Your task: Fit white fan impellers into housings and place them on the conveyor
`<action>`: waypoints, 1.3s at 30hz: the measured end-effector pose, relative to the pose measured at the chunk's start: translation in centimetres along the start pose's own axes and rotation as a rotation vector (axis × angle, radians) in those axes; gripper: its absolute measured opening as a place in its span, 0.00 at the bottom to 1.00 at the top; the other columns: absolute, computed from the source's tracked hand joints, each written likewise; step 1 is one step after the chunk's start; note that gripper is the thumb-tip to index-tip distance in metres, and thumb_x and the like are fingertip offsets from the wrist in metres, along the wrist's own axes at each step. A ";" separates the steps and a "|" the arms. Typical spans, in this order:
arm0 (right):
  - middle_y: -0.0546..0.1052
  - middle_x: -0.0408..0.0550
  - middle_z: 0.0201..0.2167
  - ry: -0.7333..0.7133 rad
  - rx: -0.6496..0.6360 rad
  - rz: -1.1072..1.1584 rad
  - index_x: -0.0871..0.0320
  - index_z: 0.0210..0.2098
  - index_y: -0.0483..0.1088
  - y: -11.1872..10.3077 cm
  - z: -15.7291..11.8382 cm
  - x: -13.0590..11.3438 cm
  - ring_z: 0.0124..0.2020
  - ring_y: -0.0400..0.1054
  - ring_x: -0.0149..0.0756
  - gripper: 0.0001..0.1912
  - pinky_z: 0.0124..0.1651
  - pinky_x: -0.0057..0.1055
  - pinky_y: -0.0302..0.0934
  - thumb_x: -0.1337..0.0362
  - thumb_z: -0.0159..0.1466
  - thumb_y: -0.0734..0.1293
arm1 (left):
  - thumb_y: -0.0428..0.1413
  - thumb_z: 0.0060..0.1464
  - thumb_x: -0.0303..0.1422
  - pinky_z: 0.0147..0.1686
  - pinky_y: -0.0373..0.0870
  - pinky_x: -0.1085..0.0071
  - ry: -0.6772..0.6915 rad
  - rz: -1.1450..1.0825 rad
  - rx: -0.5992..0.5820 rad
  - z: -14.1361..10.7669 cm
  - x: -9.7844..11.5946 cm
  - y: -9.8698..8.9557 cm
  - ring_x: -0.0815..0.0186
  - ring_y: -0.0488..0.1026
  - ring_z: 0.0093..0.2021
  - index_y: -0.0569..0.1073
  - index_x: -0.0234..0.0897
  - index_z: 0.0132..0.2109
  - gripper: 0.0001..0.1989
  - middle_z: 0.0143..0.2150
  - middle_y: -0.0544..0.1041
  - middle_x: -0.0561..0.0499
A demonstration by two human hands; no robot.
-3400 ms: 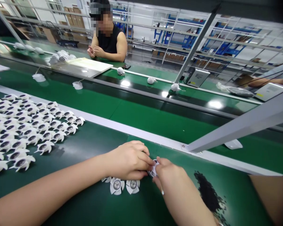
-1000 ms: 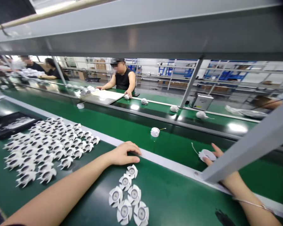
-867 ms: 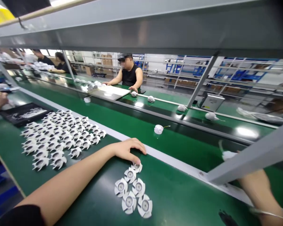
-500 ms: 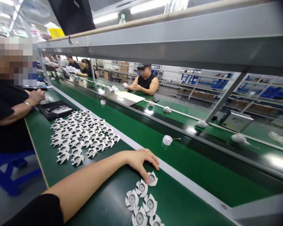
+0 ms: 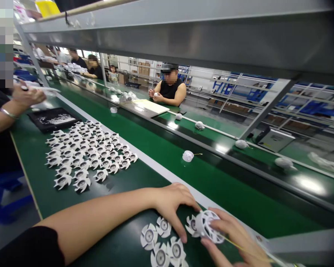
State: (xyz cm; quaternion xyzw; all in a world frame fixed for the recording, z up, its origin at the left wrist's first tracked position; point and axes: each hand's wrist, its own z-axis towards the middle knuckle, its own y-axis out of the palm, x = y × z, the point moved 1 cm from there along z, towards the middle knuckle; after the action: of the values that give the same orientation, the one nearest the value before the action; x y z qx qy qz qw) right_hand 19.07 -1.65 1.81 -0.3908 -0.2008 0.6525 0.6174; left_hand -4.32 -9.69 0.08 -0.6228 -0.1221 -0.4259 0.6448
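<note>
My right hand point(image 5: 228, 237) grips a round white fan housing point(image 5: 210, 227) with a spoked face, its thumb and fingers around the rim. A thin yellow wire point(image 5: 239, 246) trails from the housing across this hand. My left hand point(image 5: 174, 204) is open over the bench, thumb and fingers spread. Its fingertips reach the housing's near side; whether they touch it I cannot tell. Between the left thumb and the housing sits a white fan impeller point(image 5: 192, 224), partly hidden by the housing. Several more impellers point(image 5: 160, 256) lie just below my left hand.
A large group of white impellers point(image 5: 94, 148) covers the bench to the left, near a black tray point(image 5: 54, 119) of small white pieces. A white housing point(image 5: 188, 156) sits on the green belt point(image 5: 156, 142). A grey shelf beam point(image 5: 169, 48) spans overhead. Co-workers sit left and opposite.
My right hand has entered from the right with the fan housing. The left hand has moved slightly right and down on the picture. The co-worker at left has raised a hand.
</note>
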 end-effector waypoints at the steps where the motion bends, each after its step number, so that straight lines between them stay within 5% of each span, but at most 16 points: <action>1: 0.78 0.53 0.47 -0.028 -0.024 -0.011 0.54 0.42 0.75 0.7 0.1 -0.1 0.43 0.77 0.41 0.11 0.42 0.28 0.74 0.55 0.63 0.71 | 0.71 0.35 0.49 0.64 0.53 0.57 -0.019 -0.005 -0.023 -0.1 0.0 -0.3 0.51 0.67 0.60 0.66 0.45 0.64 0.48 0.55 0.76 0.49; 4: 0.77 0.55 0.52 -0.009 -0.081 -0.016 0.54 0.43 0.76 2.3 -0.3 -0.1 0.49 0.76 0.42 0.10 0.46 0.28 0.74 0.57 0.66 0.69 | 0.68 0.41 0.50 0.67 0.51 0.54 -0.055 -0.076 -0.054 -0.2 -0.2 -0.8 0.50 0.63 0.65 0.54 0.43 0.70 0.54 0.59 0.74 0.48; 12: 0.78 0.52 0.48 0.013 -0.150 -0.042 0.52 0.44 0.78 2.4 -0.8 -0.2 0.44 0.78 0.41 0.11 0.44 0.27 0.74 0.56 0.68 0.66 | 0.64 0.49 0.54 0.61 0.61 0.61 -0.030 -0.143 0.094 0.3 -0.9 0.2 0.57 0.73 0.55 0.74 0.40 0.56 0.32 0.52 0.79 0.46; 22: 0.77 0.52 0.45 0.154 0.032 -0.048 0.53 0.38 0.76 0.4 0.4 -1.7 0.42 0.77 0.39 0.10 0.38 0.26 0.75 0.56 0.67 0.65 | 0.71 0.36 0.51 0.62 0.59 0.59 -0.041 -0.107 0.038 -0.1 -0.2 -0.5 0.53 0.71 0.57 0.74 0.44 0.56 0.39 0.54 0.77 0.48; 28: 0.77 0.52 0.48 0.004 -0.125 0.008 0.51 0.38 0.77 0.7 0.1 -1.3 0.46 0.76 0.40 0.08 0.44 0.29 0.74 0.58 0.67 0.66 | 0.69 0.42 0.50 0.62 0.59 0.62 -0.026 -0.143 0.051 0.1 -0.7 -0.1 0.57 0.72 0.56 0.73 0.43 0.57 0.36 0.54 0.77 0.49; 32: 0.77 0.50 0.48 0.059 -0.241 0.045 0.49 0.39 0.78 1.5 -0.6 -0.7 0.46 0.76 0.38 0.09 0.44 0.27 0.73 0.58 0.68 0.65 | 0.66 0.49 0.48 0.57 0.65 0.65 -0.054 -0.174 0.130 0.4 -1.0 0.4 0.59 0.75 0.52 0.76 0.40 0.53 0.27 0.50 0.79 0.47; 39: 0.77 0.52 0.45 0.132 -0.180 -0.065 0.52 0.37 0.77 3.2 -1.8 -1.2 0.42 0.77 0.39 0.16 0.39 0.28 0.74 0.57 0.72 0.59 | 0.67 0.49 0.46 0.57 0.66 0.66 -0.149 -0.275 0.053 1.3 -1.3 0.4 0.59 0.74 0.55 0.73 0.42 0.58 0.31 0.52 0.78 0.48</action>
State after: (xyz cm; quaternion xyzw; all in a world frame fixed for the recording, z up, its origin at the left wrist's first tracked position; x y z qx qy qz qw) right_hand 18.27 -3.69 -1.37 -0.4802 -0.2302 0.5842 0.6125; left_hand -4.31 -8.07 -0.85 -0.6127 -0.2648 -0.4596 0.5859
